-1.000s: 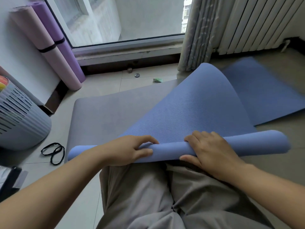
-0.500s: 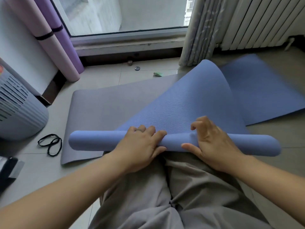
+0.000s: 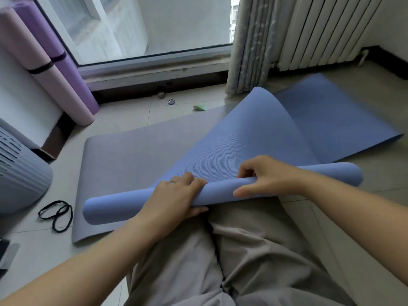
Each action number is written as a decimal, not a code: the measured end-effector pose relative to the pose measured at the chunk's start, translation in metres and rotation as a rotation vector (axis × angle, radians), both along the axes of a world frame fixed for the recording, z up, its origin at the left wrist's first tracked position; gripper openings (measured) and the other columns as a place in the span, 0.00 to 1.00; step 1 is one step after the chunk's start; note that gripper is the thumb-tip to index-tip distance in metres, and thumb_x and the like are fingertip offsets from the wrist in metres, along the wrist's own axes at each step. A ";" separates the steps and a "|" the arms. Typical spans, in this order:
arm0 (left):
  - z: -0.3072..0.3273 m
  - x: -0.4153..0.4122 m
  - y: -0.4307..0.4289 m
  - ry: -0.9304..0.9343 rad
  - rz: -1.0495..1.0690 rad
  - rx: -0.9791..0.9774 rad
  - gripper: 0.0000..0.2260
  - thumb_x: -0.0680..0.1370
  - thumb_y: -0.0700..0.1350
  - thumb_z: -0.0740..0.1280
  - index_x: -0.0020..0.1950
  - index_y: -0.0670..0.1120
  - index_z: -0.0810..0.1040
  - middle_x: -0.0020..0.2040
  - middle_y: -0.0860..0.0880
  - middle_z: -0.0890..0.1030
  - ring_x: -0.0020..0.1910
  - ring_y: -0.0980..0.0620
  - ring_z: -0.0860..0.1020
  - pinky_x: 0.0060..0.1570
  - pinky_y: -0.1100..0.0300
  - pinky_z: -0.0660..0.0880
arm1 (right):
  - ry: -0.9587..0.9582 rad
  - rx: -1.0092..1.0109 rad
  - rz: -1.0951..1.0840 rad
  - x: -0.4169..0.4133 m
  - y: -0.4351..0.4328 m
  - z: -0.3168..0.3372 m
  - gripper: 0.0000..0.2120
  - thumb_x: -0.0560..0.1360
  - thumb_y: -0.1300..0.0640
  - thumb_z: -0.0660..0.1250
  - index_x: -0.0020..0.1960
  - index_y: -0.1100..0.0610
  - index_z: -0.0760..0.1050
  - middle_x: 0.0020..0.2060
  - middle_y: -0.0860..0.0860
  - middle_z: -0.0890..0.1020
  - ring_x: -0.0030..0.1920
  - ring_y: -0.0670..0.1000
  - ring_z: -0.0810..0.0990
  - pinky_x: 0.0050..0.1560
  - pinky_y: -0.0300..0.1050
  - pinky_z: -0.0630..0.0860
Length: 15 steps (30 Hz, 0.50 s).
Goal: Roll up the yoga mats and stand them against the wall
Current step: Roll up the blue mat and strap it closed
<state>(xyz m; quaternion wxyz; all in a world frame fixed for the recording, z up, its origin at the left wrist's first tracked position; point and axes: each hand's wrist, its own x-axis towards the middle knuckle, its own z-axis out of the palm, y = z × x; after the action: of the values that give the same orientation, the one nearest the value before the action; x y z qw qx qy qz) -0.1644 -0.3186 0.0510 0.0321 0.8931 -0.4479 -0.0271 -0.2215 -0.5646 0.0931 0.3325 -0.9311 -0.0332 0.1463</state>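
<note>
A blue yoga mat (image 3: 254, 138) is partly rolled; its rolled end (image 3: 110, 208) lies across my lap and its loose part arches up and runs away to the right over the floor. My left hand (image 3: 174, 199) wraps over the roll near its middle. My right hand (image 3: 267, 177) clasps the roll a little further right, fingers curled over its top. Under the roll a grey mat (image 3: 123, 157) lies flat on the tiles. Two rolled mats, a pink mat (image 3: 44, 71) and a purple mat (image 3: 64, 60), lean against the white wall at the far left, each bound by a black strap.
Two black elastic bands (image 3: 56, 214) lie on the floor left of the grey mat. A grey slotted appliance (image 3: 19, 171) stands at the left edge. A curtain (image 3: 249, 45) and a white radiator (image 3: 326, 32) are behind the blue mat. Small items (image 3: 199, 107) lie by the window sill.
Both hands have turned the roll forward, away from my body. The roll is thicker and sits further up the mat, tilted with its right end higher.
</note>
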 end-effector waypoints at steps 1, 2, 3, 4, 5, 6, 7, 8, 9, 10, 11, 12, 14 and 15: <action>0.004 0.003 -0.003 0.034 0.034 0.024 0.22 0.74 0.65 0.57 0.61 0.52 0.71 0.51 0.49 0.75 0.47 0.43 0.78 0.40 0.51 0.72 | 0.026 -0.001 -0.003 0.002 0.002 0.002 0.09 0.69 0.44 0.74 0.42 0.47 0.77 0.35 0.40 0.77 0.38 0.38 0.75 0.37 0.30 0.69; 0.006 0.006 -0.004 0.063 0.066 0.054 0.22 0.75 0.64 0.59 0.61 0.51 0.71 0.54 0.49 0.74 0.52 0.45 0.76 0.44 0.52 0.70 | -0.023 -0.049 0.003 0.000 0.004 0.001 0.11 0.69 0.43 0.73 0.45 0.48 0.78 0.36 0.39 0.76 0.40 0.38 0.75 0.39 0.31 0.70; 0.007 0.008 -0.006 0.089 0.086 0.079 0.21 0.76 0.63 0.61 0.62 0.51 0.70 0.56 0.50 0.73 0.56 0.47 0.74 0.46 0.54 0.68 | -0.170 -0.177 0.028 -0.005 0.007 -0.004 0.15 0.70 0.40 0.71 0.49 0.50 0.78 0.38 0.39 0.75 0.43 0.41 0.74 0.44 0.35 0.71; 0.008 0.009 -0.008 0.116 0.093 0.110 0.21 0.76 0.62 0.62 0.62 0.50 0.70 0.57 0.51 0.72 0.58 0.49 0.71 0.47 0.55 0.68 | -0.363 -0.351 0.063 -0.012 0.011 -0.014 0.20 0.70 0.38 0.68 0.54 0.51 0.76 0.40 0.40 0.76 0.46 0.46 0.74 0.47 0.41 0.72; 0.011 0.009 -0.009 0.148 0.091 0.132 0.20 0.76 0.61 0.63 0.61 0.50 0.70 0.57 0.51 0.72 0.58 0.49 0.70 0.47 0.55 0.67 | -0.504 -0.500 0.105 -0.022 0.018 -0.026 0.25 0.70 0.36 0.64 0.58 0.52 0.74 0.44 0.44 0.78 0.47 0.51 0.75 0.48 0.47 0.74; 0.012 0.011 -0.010 0.180 0.079 0.133 0.18 0.77 0.60 0.63 0.59 0.49 0.70 0.56 0.51 0.72 0.58 0.49 0.70 0.47 0.55 0.67 | -0.593 -0.573 0.122 -0.031 0.024 -0.035 0.27 0.70 0.34 0.60 0.59 0.53 0.72 0.46 0.48 0.79 0.46 0.54 0.76 0.47 0.50 0.75; 0.013 0.013 -0.009 0.227 0.071 0.121 0.17 0.77 0.60 0.64 0.57 0.49 0.70 0.56 0.51 0.73 0.57 0.49 0.71 0.47 0.55 0.68 | -0.635 -0.585 0.104 -0.034 0.026 -0.041 0.28 0.70 0.33 0.58 0.58 0.53 0.72 0.46 0.50 0.79 0.44 0.56 0.76 0.44 0.51 0.75; 0.017 0.017 -0.010 0.290 0.071 0.105 0.15 0.76 0.59 0.65 0.53 0.50 0.69 0.55 0.51 0.73 0.56 0.49 0.72 0.47 0.55 0.68 | -0.639 -0.565 0.080 -0.031 0.027 -0.041 0.27 0.70 0.33 0.56 0.56 0.53 0.73 0.44 0.51 0.80 0.43 0.56 0.77 0.42 0.51 0.75; 0.022 0.021 -0.010 0.358 0.072 0.099 0.14 0.76 0.59 0.66 0.51 0.51 0.68 0.54 0.51 0.74 0.55 0.49 0.73 0.47 0.55 0.69 | -0.622 -0.556 0.072 -0.023 0.025 -0.040 0.27 0.71 0.32 0.55 0.54 0.53 0.74 0.43 0.51 0.80 0.43 0.56 0.77 0.40 0.50 0.74; 0.024 0.024 -0.011 0.409 0.081 0.093 0.13 0.76 0.58 0.66 0.51 0.52 0.68 0.55 0.50 0.75 0.55 0.49 0.74 0.48 0.55 0.69 | -0.543 -0.548 0.080 -0.013 0.023 -0.034 0.28 0.71 0.31 0.53 0.54 0.52 0.75 0.45 0.50 0.80 0.45 0.55 0.77 0.41 0.49 0.73; 0.026 0.027 -0.012 0.426 0.106 0.096 0.14 0.76 0.58 0.67 0.54 0.52 0.68 0.57 0.50 0.75 0.56 0.49 0.74 0.49 0.56 0.68 | -0.432 -0.535 0.087 -0.003 0.020 -0.025 0.29 0.72 0.30 0.52 0.57 0.51 0.73 0.49 0.49 0.80 0.50 0.54 0.76 0.43 0.48 0.71; 0.024 0.026 -0.014 0.390 0.138 0.110 0.18 0.75 0.58 0.68 0.60 0.52 0.68 0.60 0.50 0.74 0.58 0.48 0.74 0.51 0.55 0.69 | -0.320 -0.511 0.104 0.006 0.015 -0.020 0.28 0.73 0.30 0.53 0.60 0.49 0.71 0.53 0.47 0.79 0.54 0.52 0.74 0.45 0.47 0.69; 0.016 0.014 -0.018 0.136 0.180 0.085 0.31 0.72 0.56 0.72 0.70 0.53 0.64 0.62 0.49 0.73 0.58 0.45 0.75 0.51 0.52 0.72 | -0.168 -0.454 0.126 0.018 0.007 -0.020 0.25 0.74 0.31 0.56 0.62 0.46 0.69 0.55 0.45 0.77 0.56 0.50 0.72 0.46 0.46 0.67; 0.008 0.007 -0.019 -0.003 0.163 0.061 0.35 0.67 0.53 0.76 0.70 0.54 0.64 0.58 0.47 0.75 0.52 0.43 0.78 0.46 0.51 0.74 | -0.150 -0.437 0.127 0.018 0.006 -0.022 0.25 0.74 0.31 0.57 0.62 0.47 0.68 0.55 0.45 0.76 0.56 0.49 0.72 0.46 0.46 0.67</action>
<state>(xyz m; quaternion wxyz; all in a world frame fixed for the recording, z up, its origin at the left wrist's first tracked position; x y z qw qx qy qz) -0.1575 -0.3379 0.0591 0.0065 0.9273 -0.3725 -0.0368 -0.2030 -0.5590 0.0710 0.1096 -0.9853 -0.0838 0.1011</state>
